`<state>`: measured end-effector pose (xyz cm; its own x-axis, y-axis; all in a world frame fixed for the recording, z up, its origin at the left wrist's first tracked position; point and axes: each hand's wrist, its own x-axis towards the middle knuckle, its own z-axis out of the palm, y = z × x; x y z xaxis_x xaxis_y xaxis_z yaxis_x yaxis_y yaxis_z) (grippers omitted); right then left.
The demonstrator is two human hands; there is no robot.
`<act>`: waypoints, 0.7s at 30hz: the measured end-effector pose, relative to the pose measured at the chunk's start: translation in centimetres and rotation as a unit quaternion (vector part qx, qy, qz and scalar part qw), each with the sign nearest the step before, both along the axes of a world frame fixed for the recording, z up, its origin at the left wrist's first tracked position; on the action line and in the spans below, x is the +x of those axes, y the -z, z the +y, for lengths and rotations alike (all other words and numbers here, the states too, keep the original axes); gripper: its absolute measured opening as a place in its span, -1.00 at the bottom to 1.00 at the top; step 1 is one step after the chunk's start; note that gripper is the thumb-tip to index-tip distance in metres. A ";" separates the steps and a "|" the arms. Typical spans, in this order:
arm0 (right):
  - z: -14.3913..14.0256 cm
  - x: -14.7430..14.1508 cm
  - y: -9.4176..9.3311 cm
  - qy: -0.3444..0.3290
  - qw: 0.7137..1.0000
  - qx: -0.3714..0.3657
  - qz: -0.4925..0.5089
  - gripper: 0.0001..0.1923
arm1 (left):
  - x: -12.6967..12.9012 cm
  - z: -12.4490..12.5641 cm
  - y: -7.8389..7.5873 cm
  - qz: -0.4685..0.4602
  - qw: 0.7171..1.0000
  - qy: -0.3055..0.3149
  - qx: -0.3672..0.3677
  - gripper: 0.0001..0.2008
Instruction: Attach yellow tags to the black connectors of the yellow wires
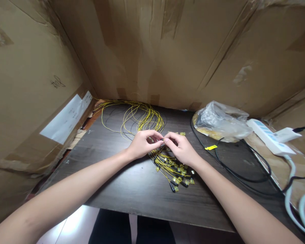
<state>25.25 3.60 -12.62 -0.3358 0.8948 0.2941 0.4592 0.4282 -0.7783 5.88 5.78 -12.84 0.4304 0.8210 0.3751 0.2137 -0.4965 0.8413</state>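
Note:
My left hand [145,144] and my right hand [180,147] meet over the table, fingertips pinched together on a small black wire end [162,139]. Fingers cover most of that piece, so its exact form is hidden. Behind my hands lies a loose coil of thin yellow wires [149,118]. In front of and below my right hand, a bunch of yellow wires fans out, ending in black connectors [172,187] with clear yellow tabs. Part of the bunch is hidden under my right hand.
A clear plastic bag [221,118] with yellowish contents lies at the right rear. Black cable [228,167] with a yellow tag [210,147] loops beside it. A white power strip [268,137] sits far right. Cardboard walls [147,51] enclose the dark wooden table [117,183].

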 end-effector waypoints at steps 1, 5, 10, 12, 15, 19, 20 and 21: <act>0.1 0.0 0.1 0.000 1.000 0.000 -0.004 -0.68 | 0.0 0.0 0.0 0.000 1.000 0.003 0.003 -0.88; 0.2 0.0 0.3 0.007 1.000 0.006 -0.007 -0.57 | 0.0 -0.1 0.0 0.006 1.000 0.007 0.006 -0.90; -0.1 -0.2 -0.1 0.014 1.000 0.017 0.003 -0.61 | 0.0 -0.1 -0.1 0.007 1.000 -0.019 -0.016 -0.83; -0.1 -0.3 -0.2 0.014 1.000 0.013 0.007 -0.64 | 0.0 0.0 0.0 0.002 0.999 -0.023 -0.026 -0.82; -0.1 -0.2 -0.2 0.015 1.000 -0.005 0.017 -0.67 | 0.0 0.1 0.1 -0.013 0.999 -0.022 -0.035 -0.82; -0.1 -0.1 -0.1 0.008 0.999 -0.021 0.025 -0.68 | -0.1 0.2 0.2 -0.025 0.999 -0.028 -0.033 -0.84; 0.0 -0.1 -0.1 0.009 1.000 -0.016 0.021 -0.67 | -0.1 0.2 0.3 -0.026 0.999 -0.026 -0.030 -0.84; 0.0 -0.1 -0.1 0.010 1.000 -0.008 0.014 -0.64 | -0.1 0.1 0.3 -0.027 0.999 -0.022 -0.025 -0.85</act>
